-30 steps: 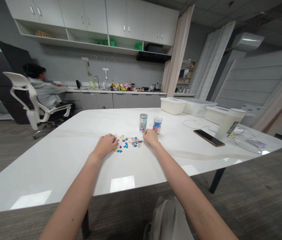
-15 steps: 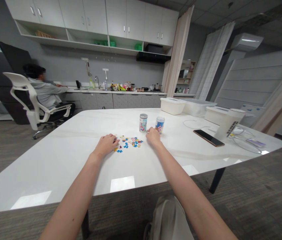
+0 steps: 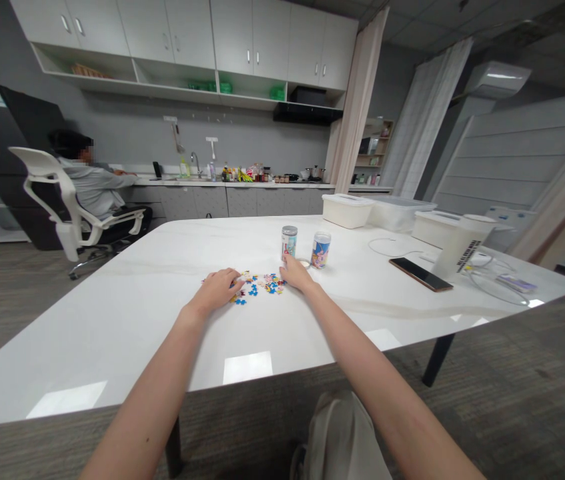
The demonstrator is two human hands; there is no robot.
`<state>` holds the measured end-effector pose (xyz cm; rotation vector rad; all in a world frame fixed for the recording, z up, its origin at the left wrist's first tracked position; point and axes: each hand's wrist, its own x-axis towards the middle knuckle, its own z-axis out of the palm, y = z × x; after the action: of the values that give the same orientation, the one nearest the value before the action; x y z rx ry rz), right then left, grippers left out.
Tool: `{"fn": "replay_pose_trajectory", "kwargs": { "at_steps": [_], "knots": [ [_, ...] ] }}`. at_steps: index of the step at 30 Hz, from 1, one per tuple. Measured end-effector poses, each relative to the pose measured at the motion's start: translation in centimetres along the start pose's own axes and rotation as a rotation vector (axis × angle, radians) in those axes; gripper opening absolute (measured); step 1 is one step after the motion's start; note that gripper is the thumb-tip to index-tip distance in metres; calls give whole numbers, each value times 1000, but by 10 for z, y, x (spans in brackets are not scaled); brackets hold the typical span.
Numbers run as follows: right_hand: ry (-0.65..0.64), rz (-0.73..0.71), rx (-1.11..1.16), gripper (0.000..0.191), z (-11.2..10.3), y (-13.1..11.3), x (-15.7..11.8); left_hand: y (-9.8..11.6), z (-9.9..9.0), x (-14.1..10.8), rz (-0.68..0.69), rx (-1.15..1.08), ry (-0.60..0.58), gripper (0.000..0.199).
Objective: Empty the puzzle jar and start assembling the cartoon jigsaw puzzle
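Note:
A loose pile of small colourful jigsaw puzzle pieces [image 3: 268,285] lies on the white table between my hands. My left hand [image 3: 217,291] rests over the pile's left side, fingers loosely stretched and partly covering some pieces. At the right edge of the pile is my right hand [image 3: 298,275], its fingertips apart and nothing visible in them. Just beyond it stands a printed can with a silver lid [image 3: 289,240]. To its right is a clear jar with a colourful picture [image 3: 321,251]. A round lid or ring [image 3: 305,263] lies beside the jar, partly hidden by my right hand.
A dark phone [image 3: 421,274] and a tall pale cup with black lettering [image 3: 465,245] are to the right, near white cables. White storage boxes [image 3: 347,211] line the far right edge. A person [image 3: 95,183] sits in an office chair beyond the table, at left.
My right hand has moved left from beside the clear jar to the pile's edge, uncovering the round lid or ring. My left hand has shifted slightly right over the pieces.

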<state>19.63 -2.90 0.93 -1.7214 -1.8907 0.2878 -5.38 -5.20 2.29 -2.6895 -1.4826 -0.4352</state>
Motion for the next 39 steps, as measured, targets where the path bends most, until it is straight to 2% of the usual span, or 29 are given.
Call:
{"fn": "replay_pose_trajectory", "kwargs": {
  "at_steps": [9, 16, 19, 23, 32, 39],
  "knots": [
    [71, 157, -34, 49, -1, 4, 2, -2, 2, 1, -11, -6, -17, 39],
    [18, -49, -3, 44, 1, 4, 8, 0, 1, 1, -6, 19, -23, 38],
    [-7, -66, 8, 49, 4, 2, 11, 1, 1, 0, -4, 28, -18, 37],
    [30, -31, -11, 52, 4, 2, 10, 1, 0, 0, -5, 20, -15, 38],
    [68, 46, -87, 41, -2, 6, 9, 1, 0, 0, -30, -13, -22, 38],
    [130, 191, -171, 35, -8, 14, 7, 0, 1, 0, -36, 1, -21, 41]
  ]
}}
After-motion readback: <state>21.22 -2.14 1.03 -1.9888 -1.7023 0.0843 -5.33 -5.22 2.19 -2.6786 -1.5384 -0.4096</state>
